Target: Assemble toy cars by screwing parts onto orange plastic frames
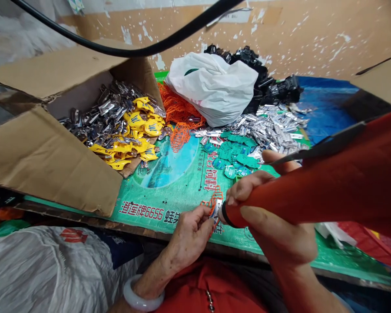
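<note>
My left hand, with a pale bangle at the wrist, pinches a small silver metal piece with orange mesh around it, near the table's front edge. My right hand is wrapped round a large red cylindrical tool. The tool's black-ringed tip touches or nearly touches the silver piece. A thin dark pointed blade lies along the tool's upper side. Just beyond the hands are green flat pieces and a heap of silver metal pieces.
At left a cardboard box spills metal pieces and yellow pieces. Behind stand a white plastic bag, orange netting and black parts. A black cable hangs across the top. Another box is at right.
</note>
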Available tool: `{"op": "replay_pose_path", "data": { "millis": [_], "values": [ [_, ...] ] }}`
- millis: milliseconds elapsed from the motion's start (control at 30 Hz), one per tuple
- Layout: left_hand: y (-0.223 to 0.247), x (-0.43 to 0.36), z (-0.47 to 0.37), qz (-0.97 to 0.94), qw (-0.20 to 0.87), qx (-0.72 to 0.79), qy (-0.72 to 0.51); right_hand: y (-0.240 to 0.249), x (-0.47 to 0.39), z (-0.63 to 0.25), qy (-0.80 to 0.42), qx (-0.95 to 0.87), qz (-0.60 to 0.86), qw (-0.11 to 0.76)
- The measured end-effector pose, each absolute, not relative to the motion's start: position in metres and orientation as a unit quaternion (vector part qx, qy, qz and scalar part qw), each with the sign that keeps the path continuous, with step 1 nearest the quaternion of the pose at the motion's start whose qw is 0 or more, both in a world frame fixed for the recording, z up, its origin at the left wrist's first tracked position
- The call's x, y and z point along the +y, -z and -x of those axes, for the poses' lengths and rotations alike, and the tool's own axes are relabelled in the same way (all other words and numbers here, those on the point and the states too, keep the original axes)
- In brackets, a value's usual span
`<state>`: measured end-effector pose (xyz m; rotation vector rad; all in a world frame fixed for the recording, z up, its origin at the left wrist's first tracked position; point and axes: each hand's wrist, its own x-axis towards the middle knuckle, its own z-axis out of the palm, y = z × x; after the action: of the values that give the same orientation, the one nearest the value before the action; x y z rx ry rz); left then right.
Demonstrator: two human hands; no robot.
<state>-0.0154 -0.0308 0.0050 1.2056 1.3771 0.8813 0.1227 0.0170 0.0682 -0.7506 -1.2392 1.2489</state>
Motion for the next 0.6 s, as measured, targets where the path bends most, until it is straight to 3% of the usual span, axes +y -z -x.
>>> {"op": "replay_pose_path", "data": {
  "millis": [600],
  "values": [
    [-0.0059, -0.0282, 0.0131, -0.516, 0.531, 0.558, -0.374, -0.0729, 0.0164, -0.1186, -0.492, -0.597, 0.343, 0.533]
  ]
}}
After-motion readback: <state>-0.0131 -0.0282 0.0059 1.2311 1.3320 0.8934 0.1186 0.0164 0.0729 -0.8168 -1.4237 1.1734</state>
